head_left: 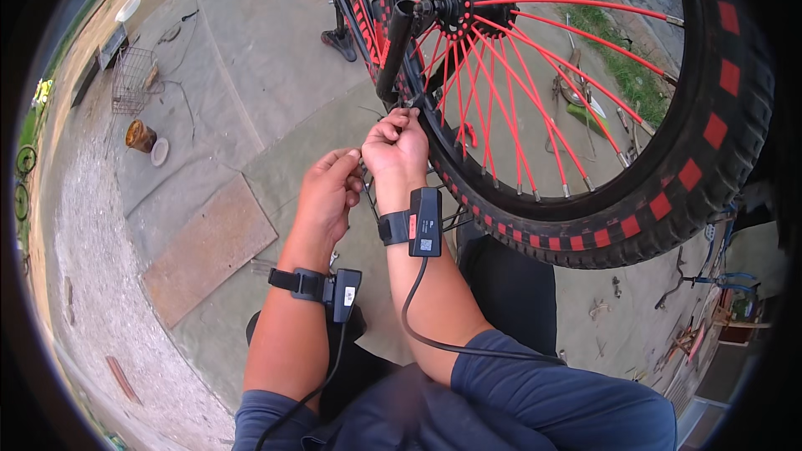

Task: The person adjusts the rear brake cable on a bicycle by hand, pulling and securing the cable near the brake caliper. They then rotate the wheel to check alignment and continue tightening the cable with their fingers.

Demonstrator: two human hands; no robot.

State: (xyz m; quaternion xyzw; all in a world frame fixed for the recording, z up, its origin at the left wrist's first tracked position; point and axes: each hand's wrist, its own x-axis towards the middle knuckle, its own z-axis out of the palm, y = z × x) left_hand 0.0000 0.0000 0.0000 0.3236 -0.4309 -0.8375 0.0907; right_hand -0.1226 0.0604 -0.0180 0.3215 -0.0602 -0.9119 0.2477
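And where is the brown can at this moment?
In the head view, the brown can is at the left, beside a white disc, below the wire basket.

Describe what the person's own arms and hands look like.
The left hand and right hand are gloveless; the short sleeves are dark blue. Each forearm has a black strap and a dark cable. The black left box bears a white label, the black right box a reddish label.

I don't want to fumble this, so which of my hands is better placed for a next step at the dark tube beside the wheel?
Probably your right hand: it's up by the lower end of the dark tube, close to the tyre, while your left hand sits farther from both.
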